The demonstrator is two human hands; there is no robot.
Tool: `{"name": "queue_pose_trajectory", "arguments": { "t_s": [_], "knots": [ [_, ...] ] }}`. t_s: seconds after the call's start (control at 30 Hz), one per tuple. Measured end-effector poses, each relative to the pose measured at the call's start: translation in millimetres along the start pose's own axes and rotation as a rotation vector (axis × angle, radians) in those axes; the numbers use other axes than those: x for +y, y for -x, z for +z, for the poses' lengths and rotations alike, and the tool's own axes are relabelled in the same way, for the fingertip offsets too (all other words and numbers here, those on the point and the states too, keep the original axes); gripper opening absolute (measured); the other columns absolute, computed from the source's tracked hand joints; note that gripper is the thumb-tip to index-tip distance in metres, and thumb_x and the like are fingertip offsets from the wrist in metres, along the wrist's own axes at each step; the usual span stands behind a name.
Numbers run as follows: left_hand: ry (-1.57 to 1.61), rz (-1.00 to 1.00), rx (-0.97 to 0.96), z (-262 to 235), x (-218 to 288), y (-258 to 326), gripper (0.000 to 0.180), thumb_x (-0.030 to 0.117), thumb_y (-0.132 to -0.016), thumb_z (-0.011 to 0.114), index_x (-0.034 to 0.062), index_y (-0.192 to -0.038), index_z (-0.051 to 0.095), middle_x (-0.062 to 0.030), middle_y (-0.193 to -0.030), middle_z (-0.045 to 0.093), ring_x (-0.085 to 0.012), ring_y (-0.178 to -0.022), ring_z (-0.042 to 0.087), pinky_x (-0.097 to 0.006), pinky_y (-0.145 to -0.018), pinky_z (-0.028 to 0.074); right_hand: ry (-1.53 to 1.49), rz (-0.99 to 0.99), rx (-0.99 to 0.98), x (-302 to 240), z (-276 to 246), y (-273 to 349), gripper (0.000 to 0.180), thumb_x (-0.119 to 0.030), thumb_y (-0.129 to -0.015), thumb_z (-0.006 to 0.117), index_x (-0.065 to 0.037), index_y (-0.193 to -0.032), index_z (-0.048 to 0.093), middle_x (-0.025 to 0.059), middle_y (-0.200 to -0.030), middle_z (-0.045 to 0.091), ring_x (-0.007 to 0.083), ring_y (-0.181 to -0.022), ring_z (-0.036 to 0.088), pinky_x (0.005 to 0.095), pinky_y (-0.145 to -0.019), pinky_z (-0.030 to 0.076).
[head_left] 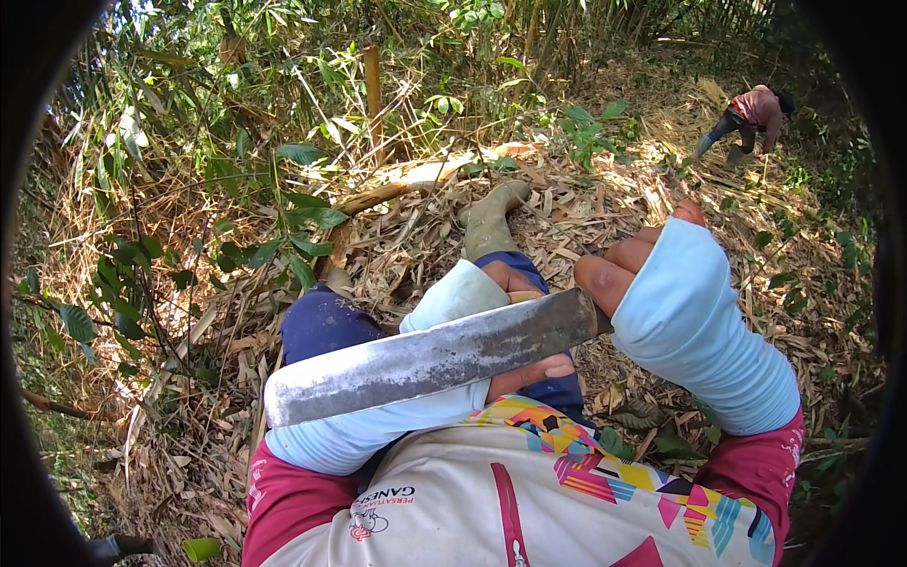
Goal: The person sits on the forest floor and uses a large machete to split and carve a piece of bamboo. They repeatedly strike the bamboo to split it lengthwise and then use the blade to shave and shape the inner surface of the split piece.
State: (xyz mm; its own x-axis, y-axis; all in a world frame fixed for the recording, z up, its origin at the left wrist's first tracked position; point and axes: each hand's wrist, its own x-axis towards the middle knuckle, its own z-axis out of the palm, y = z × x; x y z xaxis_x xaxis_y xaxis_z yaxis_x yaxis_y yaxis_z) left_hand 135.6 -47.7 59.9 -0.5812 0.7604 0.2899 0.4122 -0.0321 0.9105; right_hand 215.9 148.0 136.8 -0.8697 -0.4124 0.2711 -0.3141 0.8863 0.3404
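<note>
One knife (pixel 435 354): long, broad gray blade, scuffed whitish over darker patches, rounded at the left end, brownish toward the right.
Knife's place: slanting across the front of the body, left end nearer and above the left sleeve (pixel 364 437), right end at the right hand (pixel 631 266).
Right hand: fingers curled tight on the knife, handle hidden.
Left hand (pixel 511 277): mostly behind the blade; I cannot tell whether it grips anything.
Far right: a bent-over person (pixel 754 111) on dry leaves (pixel 675 142).
</note>
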Motion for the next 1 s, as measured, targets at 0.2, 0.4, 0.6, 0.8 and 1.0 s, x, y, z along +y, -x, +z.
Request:
{"name": "queue_pose_trajectory", "arguments": {
  "t_s": [0.2,0.4,0.6,0.8,1.0],
  "knots": [
    [0.019,-0.055,0.031,0.3,7.9,0.7,0.054,0.031,-0.067,0.086,-0.0010,-0.098,0.056,-0.0059,-0.082,0.060,-0.0135,-0.074,0.058,-0.028,-0.065,0.045,0.021,-0.009,0.009,-0.1,-2.0,-1.7,0.010,-0.027,-0.075,0.059,-0.017,-0.076,0.058,-0.0028,-0.053,0.047,0.0196,-0.049,0.054,0.0464,-0.056,0.037],
    [-0.029,0.013,-0.050,-5.9,12.9,-0.9,0.036,0.022,-0.081,0.075,0.0033,-0.106,0.057,-0.0067,-0.086,0.062,-0.0150,-0.078,0.060,-0.029,-0.068,0.046,0.043,0.011,0.028,-0.7,-1.7,-0.8,0.010,-0.027,-0.075,0.058,-0.017,-0.077,0.058,-0.0028,-0.054,0.048,0.0192,-0.051,0.055,0.0465,-0.056,0.037],
    [0.130,0.079,-0.004,3.0,-2.8,-4.0,0.033,0.026,-0.087,0.067,0.0033,-0.110,0.058,-0.0059,-0.083,0.057,-0.0154,-0.075,0.052,-0.031,-0.067,0.043,0.038,0.139,0.059,5.7,-2.3,-0.6,0.011,-0.021,-0.074,0.061,-0.016,-0.083,0.058,-0.0004,-0.060,0.051,0.0204,-0.058,0.058,0.0393,-0.055,0.040],
    [0.043,-0.091,-0.087,-6.9,-5.1,-4.2,0.035,0.016,-0.075,0.079,0.0034,-0.101,0.058,-0.0028,-0.088,0.059,-0.0111,-0.077,0.055,-0.026,-0.070,0.046,-0.125,0.212,0.184,7.3,17.7,6.4,0.019,-0.016,-0.070,0.064,-0.013,-0.088,0.060,0.0025,-0.064,0.053,0.0241,-0.058,0.057,0.0389,-0.055,0.040],
    [-0.013,0.173,0.072,-14.8,-7.5,1.4,0.045,0.027,-0.077,0.079,0.0007,-0.106,0.057,-0.0070,-0.092,0.058,-0.0169,-0.081,0.056,-0.031,-0.071,0.045,-0.081,0.147,0.042,-15.8,25.1,4.8,0.016,-0.022,-0.075,0.059,-0.014,-0.089,0.058,-0.0008,-0.062,0.052,0.0213,-0.057,0.056,0.0442,-0.057,0.038]
  ]
}}
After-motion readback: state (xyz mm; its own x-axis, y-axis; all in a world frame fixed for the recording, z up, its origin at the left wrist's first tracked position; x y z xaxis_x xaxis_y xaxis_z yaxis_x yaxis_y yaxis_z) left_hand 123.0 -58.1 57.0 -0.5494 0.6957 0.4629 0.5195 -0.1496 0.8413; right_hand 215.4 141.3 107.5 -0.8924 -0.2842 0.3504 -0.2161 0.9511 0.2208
